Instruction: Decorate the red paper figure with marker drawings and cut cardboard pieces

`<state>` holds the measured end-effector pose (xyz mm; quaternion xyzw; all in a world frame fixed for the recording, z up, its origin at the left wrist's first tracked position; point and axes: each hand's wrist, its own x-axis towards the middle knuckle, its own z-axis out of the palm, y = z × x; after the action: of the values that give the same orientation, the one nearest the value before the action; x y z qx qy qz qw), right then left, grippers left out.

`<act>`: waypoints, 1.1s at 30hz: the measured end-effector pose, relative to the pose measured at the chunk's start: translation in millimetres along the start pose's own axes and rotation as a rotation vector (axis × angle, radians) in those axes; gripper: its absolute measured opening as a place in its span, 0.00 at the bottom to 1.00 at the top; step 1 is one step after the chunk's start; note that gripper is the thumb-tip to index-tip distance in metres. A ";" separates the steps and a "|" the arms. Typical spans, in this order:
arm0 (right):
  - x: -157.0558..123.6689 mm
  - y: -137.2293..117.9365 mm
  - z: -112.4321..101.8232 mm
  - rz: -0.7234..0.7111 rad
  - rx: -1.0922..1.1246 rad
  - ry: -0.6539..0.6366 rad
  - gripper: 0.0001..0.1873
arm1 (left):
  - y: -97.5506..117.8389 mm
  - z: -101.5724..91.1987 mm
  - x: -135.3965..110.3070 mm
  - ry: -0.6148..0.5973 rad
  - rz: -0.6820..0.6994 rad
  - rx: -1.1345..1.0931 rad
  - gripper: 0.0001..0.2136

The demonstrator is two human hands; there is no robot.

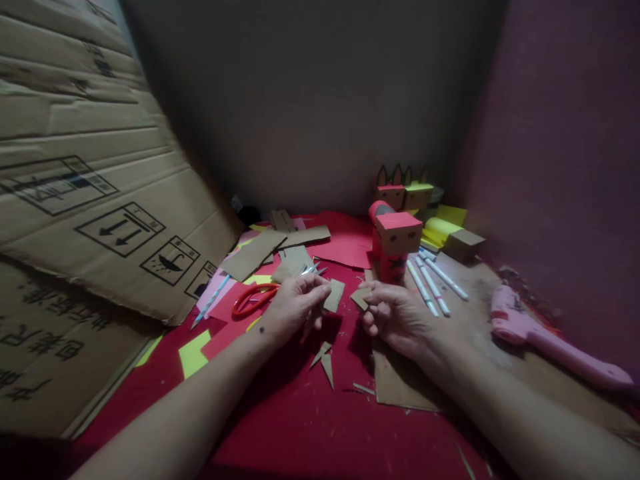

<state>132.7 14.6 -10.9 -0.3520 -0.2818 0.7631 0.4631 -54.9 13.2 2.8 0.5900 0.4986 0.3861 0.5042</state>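
Between thumb and fingers, my left hand (300, 299) pinches a small cardboard piece (334, 296) with straight edges. Facing it across a narrow gap, my right hand (395, 313) grips another small piece of cardboard (360, 298) with a pointed corner. The two pieces are apart. Beneath my hands, thin pointed cardboard scraps (327, 368) lie on the red tabletop (280, 427). Red-handled scissors (255, 299) rest behind my left hand, which hides part of them. Just past my right hand stands a red tube figure with a box head (399, 235) bearing two drawn eyes.
A large cardboard box (100, 173) walls off the left side. Cardboard strips (257, 255) and coloured paper lie behind my hands. Several markers (425, 283) and a pink glue gun (550, 333) sit at right on a cardboard sheet. More eared box figures (390, 195) stand at the back.
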 end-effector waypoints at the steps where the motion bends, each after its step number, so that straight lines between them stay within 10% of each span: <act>1: -0.7 -0.6 0.5 0.010 0.016 0.006 0.16 | -0.9 0.5 0.6 -0.006 -0.012 0.014 0.08; 33: -2.1 4.1 0.8 -0.127 -0.067 -0.061 0.17 | 4.9 3.0 0.2 -0.119 0.091 0.300 0.07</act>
<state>130.6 10.9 -12.9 -0.3253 -0.3431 0.7325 0.4898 -51.0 12.7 7.0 0.7026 0.4925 0.2941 0.4211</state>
